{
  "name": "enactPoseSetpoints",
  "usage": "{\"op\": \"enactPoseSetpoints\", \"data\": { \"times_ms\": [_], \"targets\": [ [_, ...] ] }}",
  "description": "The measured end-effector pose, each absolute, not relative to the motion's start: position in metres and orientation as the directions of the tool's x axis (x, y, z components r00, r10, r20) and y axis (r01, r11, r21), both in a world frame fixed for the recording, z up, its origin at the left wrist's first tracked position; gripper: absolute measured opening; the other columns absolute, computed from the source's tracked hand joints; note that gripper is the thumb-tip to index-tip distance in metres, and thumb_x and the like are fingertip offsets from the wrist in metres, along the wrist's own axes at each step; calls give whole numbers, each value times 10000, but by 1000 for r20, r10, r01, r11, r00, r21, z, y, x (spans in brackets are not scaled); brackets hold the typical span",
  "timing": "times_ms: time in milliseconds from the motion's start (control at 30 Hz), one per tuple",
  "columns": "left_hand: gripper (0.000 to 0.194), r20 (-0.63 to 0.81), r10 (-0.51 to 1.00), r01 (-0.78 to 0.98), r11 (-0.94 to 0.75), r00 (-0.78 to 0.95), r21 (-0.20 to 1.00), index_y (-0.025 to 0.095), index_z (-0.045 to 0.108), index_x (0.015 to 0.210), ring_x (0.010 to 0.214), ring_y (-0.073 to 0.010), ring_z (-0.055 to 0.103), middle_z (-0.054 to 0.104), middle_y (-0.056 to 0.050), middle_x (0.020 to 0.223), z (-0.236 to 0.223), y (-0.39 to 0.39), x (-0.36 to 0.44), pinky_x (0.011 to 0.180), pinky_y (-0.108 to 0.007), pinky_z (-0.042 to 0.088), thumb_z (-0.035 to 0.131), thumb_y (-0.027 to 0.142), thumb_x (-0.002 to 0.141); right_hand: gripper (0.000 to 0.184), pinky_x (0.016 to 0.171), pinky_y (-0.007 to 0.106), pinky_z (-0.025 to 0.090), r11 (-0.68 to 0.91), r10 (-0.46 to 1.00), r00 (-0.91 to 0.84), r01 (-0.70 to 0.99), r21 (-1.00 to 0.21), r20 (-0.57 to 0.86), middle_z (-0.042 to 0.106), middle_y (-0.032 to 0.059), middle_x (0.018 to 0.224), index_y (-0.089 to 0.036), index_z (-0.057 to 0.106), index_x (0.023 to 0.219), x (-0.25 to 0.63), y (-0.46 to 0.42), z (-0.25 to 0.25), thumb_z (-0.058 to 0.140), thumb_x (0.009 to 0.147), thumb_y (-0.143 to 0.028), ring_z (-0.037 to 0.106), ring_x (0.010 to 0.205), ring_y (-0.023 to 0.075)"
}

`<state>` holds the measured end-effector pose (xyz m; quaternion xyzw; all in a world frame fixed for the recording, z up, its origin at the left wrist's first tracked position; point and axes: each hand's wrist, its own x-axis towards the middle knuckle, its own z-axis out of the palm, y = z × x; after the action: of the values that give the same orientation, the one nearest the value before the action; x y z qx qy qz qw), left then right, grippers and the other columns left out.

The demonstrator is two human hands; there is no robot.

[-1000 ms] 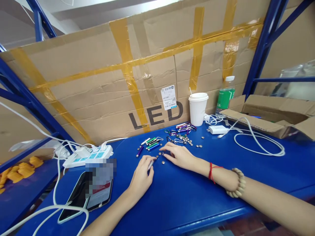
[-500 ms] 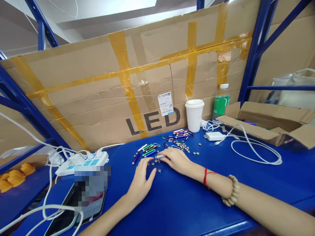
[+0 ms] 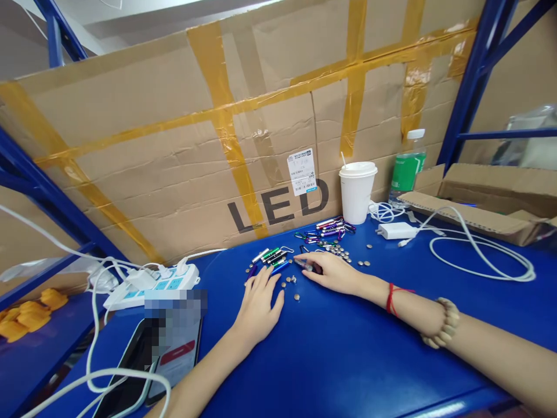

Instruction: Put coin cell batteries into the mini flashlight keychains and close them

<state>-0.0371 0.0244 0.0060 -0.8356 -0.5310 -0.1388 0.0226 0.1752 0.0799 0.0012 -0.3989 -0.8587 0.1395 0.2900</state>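
Note:
My left hand (image 3: pixel 260 303) rests palm down on the blue table (image 3: pixel 331 354), fingers apart, its fingertips at a blue mini flashlight tube (image 3: pixel 281 267). Beside it lie green and black tubes (image 3: pixel 272 256), a silver tube (image 3: pixel 260 255) and a partly covered purple tube (image 3: pixel 252 273). My right hand (image 3: pixel 331 271) is closed on a small silvery mini flashlight tube (image 3: pixel 304 265), partly hidden by the fingers. Between the hands are a few loose button cells (image 3: pixel 296 297) and a tiny shiny metal piece (image 3: pixel 293 279). More button cells (image 3: pixel 342 252) are heaped behind my right hand.
Mini flashlights with carabiner clips (image 3: pixel 327 230) lie at the back, near a white lidded cup (image 3: pixel 357 191). A bottle (image 3: pixel 408 168), white charger (image 3: pixel 397 231) and open carton (image 3: pixel 487 217) stand right. On the left are a power strip (image 3: pixel 161 285) and phones (image 3: pixel 174 354).
My right hand has shifted right, away from my left, still gripping the tube. My left hand's fingers have spread over the front tubes. The whole view has shifted slightly.

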Motion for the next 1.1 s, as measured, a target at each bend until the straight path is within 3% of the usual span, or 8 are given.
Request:
{"op": "enactPoseSetpoints", "data": {
  "times_ms": [100, 233, 367, 433, 500, 633, 867, 1100],
  "targets": [
    [314, 349, 840, 879, -469, 415, 85, 130, 555, 1144, 1152, -251, 456, 530, -134, 1206, 4, 23, -38, 970, -434, 349, 376, 227, 905, 387, 811, 306, 474, 738, 672, -608, 496, -458, 423, 625, 56, 922, -170, 544, 1221, 174, 78, 0, 526, 841, -243, 581, 801, 151],
    [224, 410, 833, 894, -440, 372, 84, 161, 613, 1000, 962, -237, 525, 592, -94, 979, 4, 21, -38, 847, -398, 393, 422, 221, 897, 339, 906, 352, 430, 791, 610, -662, 480, -378, 436, 563, 88, 1083, -184, 573, 1194, 174, 76, 0, 471, 874, -222, 536, 988, 185],
    [134, 418, 853, 892, -414, 311, 182, 180, 609, 840, 849, -224, 538, 615, -46, 861, 4, 22, -41, 774, -370, 390, 486, 217, 878, 334, 951, 359, 383, 807, 590, -673, 479, -344, 446, 531, 88, 1162, -199, 562, 1212, 174, 71, 4, 450, 901, -248, 497, 1073, 190],
    [82, 439, 858, 867, -413, 267, 279, 183, 588, 894, 814, -208, 545, 610, -32, 840, 3, 23, -44, 759, -348, 402, 514, 181, 859, 322, 936, 361, 375, 810, 586, -672, 481, -335, 452, 554, 78, 1126, -213, 594, 1168, 172, 67, 8, 503, 885, -337, 506, 1056, 195],
    [175, 464, 857, 846, -407, 223, 345, 173, 549, 1021, 818, -192, 554, 595, -36, 860, 2, 25, -46, 765, -325, 422, 501, 139, 857, 309, 905, 365, 367, 821, 571, -700, 476, -316, 428, 601, 57, 1049, -228, 647, 1073, 170, 62, 11, 562, 841, -415, 537, 1005, 201],
    [280, 530, 830, 796, -436, 176, 420, 160, 489, 1152, 847, -172, 562, 554, -67, 946, 5, 22, -45, 792, -301, 445, 383, 114, 896, 211, 810, 313, 367, 849, 521, -777, 430, -307, 353, 662, 18, 933, -218, 695, 921, 165, 55, 13, 588, 831, -376, 588, 932, 187],
    [199, 523, 832, 623, -511, 184, 592, 185, 438, 1099, 947, -169, 580, 581, -63, 996, 4, 8, -34, 858, -293, 440, 411, 231, 907, 203, 735, 274, 394, 809, 586, -722, 504, -301, 368, 662, 38, 913, -173, 664, 859, 163, 55, 11, 503, 895, -291, 605, 854, 174],
    [141, 423, 836, 635, -544, 350, 549, 180, 455, 892, 811, -156, 546, 562, -39, 865, 11, 3, -32, 748, -274, 422, 353, 268, 932, 165, 683, 232, 430, 849, 510, -763, 375, -371, 396, 653, 25, 835, -172, 668, 826, 159, 49, 7, 549, 865, -279, 608, 768, 146]
  ]
}}
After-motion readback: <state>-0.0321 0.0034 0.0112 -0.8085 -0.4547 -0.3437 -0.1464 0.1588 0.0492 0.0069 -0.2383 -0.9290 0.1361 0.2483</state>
